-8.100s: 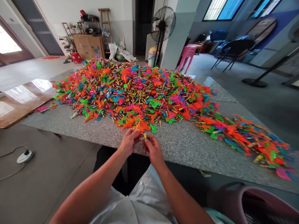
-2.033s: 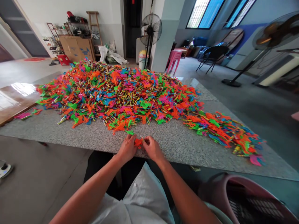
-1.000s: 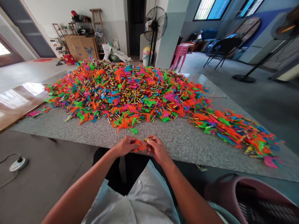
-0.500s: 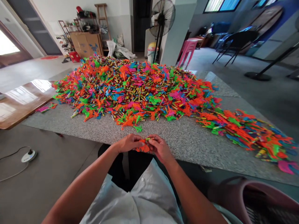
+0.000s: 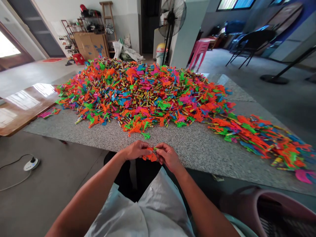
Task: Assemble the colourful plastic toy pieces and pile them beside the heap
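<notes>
My left hand [image 5: 136, 150] is closed on an orange plastic toy piece [image 5: 151, 157], just off the table's near edge and above my lap. Pinched between the thumb and fingers of my right hand [image 5: 169, 157] is a small yellow-green tube [image 5: 155, 148], its end against the orange piece or very close to it. My fingers cover much of both parts, so I cannot tell how far they are joined. Beyond my hands lies a big heap of orange, green, blue and pink toy pieces with small tubes [image 5: 148, 95]. A green piece [image 5: 146, 135] lies nearest my hands.
A second, lower heap [image 5: 256, 138] stretches along the right of the speckled stone table [image 5: 182, 144]. Below the table's right edge stands a mauve plastic basket [image 5: 259, 204]. At left are a wooden board [image 5: 29, 102] and a power socket [image 5: 31, 164] on the floor.
My right hand has shifted slightly toward my left, and less of the tube shows between the fingers. The view has moved a little; the heaps look the same.
</notes>
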Motion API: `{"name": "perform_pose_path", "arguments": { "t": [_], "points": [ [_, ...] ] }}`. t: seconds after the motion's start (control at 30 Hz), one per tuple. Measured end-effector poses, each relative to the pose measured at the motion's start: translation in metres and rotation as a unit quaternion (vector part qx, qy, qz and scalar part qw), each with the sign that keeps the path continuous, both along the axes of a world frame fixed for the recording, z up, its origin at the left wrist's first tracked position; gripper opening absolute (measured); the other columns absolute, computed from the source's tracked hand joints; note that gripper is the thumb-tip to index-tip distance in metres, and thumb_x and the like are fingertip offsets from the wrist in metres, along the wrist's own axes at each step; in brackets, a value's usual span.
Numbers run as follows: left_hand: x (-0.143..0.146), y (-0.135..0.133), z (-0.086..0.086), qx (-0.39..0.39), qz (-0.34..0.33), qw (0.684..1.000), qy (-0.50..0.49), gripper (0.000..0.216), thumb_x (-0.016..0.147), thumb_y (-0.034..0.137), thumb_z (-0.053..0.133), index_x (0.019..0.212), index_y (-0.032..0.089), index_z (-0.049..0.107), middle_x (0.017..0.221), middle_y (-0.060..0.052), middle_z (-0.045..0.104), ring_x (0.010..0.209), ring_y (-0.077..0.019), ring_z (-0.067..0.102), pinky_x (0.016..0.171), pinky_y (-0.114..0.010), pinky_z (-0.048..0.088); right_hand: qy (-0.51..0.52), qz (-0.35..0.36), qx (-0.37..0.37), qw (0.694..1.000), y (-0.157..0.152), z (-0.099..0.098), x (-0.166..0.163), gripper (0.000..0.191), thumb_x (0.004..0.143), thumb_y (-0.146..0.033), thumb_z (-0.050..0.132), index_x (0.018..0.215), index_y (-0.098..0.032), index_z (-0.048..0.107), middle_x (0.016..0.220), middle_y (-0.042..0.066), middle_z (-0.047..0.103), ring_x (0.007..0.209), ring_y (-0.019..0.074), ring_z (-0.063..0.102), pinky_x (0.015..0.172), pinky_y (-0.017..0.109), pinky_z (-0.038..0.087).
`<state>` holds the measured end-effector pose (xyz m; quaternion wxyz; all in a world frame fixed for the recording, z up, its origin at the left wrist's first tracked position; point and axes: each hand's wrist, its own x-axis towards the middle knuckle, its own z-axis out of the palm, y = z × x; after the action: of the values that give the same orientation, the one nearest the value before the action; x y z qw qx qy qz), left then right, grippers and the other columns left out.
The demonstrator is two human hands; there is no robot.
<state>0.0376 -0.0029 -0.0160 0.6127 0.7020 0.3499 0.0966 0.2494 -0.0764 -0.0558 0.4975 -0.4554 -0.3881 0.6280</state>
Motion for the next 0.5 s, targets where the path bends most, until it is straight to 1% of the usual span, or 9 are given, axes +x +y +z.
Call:
{"name": "perform_pose_path", "arguments": {
  "t": [0.1, 0.17, 0.27, 0.33, 0.4, 0.43, 0.47, 0.5],
  "points": [
    [-0.002, 0.001, 0.004, -0.007, -0.001, 1.000, 0.012, 0.042, 0.087, 0.056, 0.071, 0.091, 0.014, 0.072, 0.066, 0.002, 0.059, 0.057, -0.0098, 0.050, 0.053, -0.022, 0.038, -0.102, 0.038, 0.056, 0.992, -0.001, 0.005, 0.011, 0.017, 0.086, -0.038, 0.074, 0.091, -0.023, 0.068, 0.062, -0.005, 0.061, 0.048, 0.0104, 0.051, 0.048, 0.023, 0.042],
    [-0.001, 0.001, 0.005, -0.008, -0.013, 1.000, 0.022, 0.042, 0.087, 0.057, 0.070, 0.091, 0.014, 0.073, 0.066, 0.002, 0.060, 0.057, -0.0098, 0.051, 0.053, -0.022, 0.039, -0.147, 0.068, 0.079, 0.984, -0.003, 0.006, 0.015, 0.017, 0.087, -0.037, 0.074, 0.093, -0.022, 0.070, 0.065, -0.004, 0.062, 0.053, 0.0106, 0.054, 0.051, 0.023, 0.042],
    [0.006, -0.001, 0.002, 0.013, -0.030, 0.999, 0.040, 0.041, 0.089, 0.055, 0.068, 0.092, 0.015, 0.075, 0.067, 0.001, 0.063, 0.058, -0.0108, 0.054, 0.054, -0.022, 0.040, -0.162, 0.102, 0.062, 0.980, -0.006, 0.005, 0.022, 0.023, 0.088, -0.041, 0.074, 0.098, -0.021, 0.069, 0.068, -0.004, 0.064, 0.052, 0.0105, 0.053, 0.049, 0.022, 0.041],
    [0.014, -0.001, -0.002, 0.057, -0.027, 0.997, 0.047, 0.039, 0.091, 0.053, 0.066, 0.099, 0.017, 0.076, 0.075, -0.001, 0.069, 0.065, -0.0132, 0.060, 0.059, -0.023, 0.044, -0.163, 0.108, 0.032, 0.980, -0.006, 0.003, 0.033, 0.027, 0.088, -0.044, 0.074, 0.100, -0.021, 0.067, 0.067, -0.004, 0.064, 0.050, 0.0108, 0.053, 0.048, 0.022, 0.041],
    [0.020, 0.004, -0.006, 0.132, 0.011, 0.989, 0.061, 0.038, 0.094, 0.051, 0.063, 0.111, 0.020, 0.076, 0.091, -0.003, 0.076, 0.080, -0.0172, 0.068, 0.069, -0.025, 0.049, -0.187, 0.089, 0.003, 0.978, -0.004, 0.002, 0.055, 0.029, 0.085, -0.044, 0.075, 0.099, -0.020, 0.068, 0.065, -0.004, 0.065, 0.050, 0.0114, 0.054, 0.049, 0.023, 0.042],
    [0.021, 0.008, -0.008, 0.178, 0.046, 0.980, 0.079, 0.037, 0.095, 0.049, 0.063, 0.116, 0.021, 0.075, 0.099, -0.005, 0.077, 0.088, -0.0192, 0.070, 0.075, -0.027, 0.051, -0.204, 0.062, -0.013, 0.977, -0.002, 0.003, 0.072, 0.029, 0.082, -0.043, 0.076, 0.097, -0.019, 0.068, 0.063, -0.004, 0.065, 0.050, 0.0117, 0.055, 0.049, 0.023, 0.043],
    [0.021, 0.014, -0.011, 0.223, 0.090, 0.965, 0.107, 0.036, 0.096, 0.045, 0.062, 0.120, 0.022, 0.075, 0.104, -0.006, 0.078, 0.094, -0.0209, 0.070, 0.080, -0.028, 0.052, -0.222, 0.015, -0.029, 0.974, 0.001, 0.005, 0.091, 0.030, 0.079, -0.042, 0.078, 0.095, -0.019, 0.069, 0.062, -0.003, 0.065, 0.050, 0.0121, 0.055, 0.048, 0.023, 0.043],
    [0.020, 0.020, -0.013, 0.264, 0.137, 0.944, 0.143, 0.034, 0.097, 0.042, 0.061, 0.122, 0.023, 0.074, 0.107, -0.006, 0.078, 0.097, -0.0222, 0.071, 0.084, -0.030, 0.052, -0.234, -0.054, -0.042, 0.970, 0.004, 0.006, 0.113, 0.031, 0.075, -0.041, 0.080, 0.092, -0.018, 0.069, 0.062, -0.003, 0.065, 0.050, 0.0125, 0.056, 0.047, 0.023, 0.043]
  ]
}}
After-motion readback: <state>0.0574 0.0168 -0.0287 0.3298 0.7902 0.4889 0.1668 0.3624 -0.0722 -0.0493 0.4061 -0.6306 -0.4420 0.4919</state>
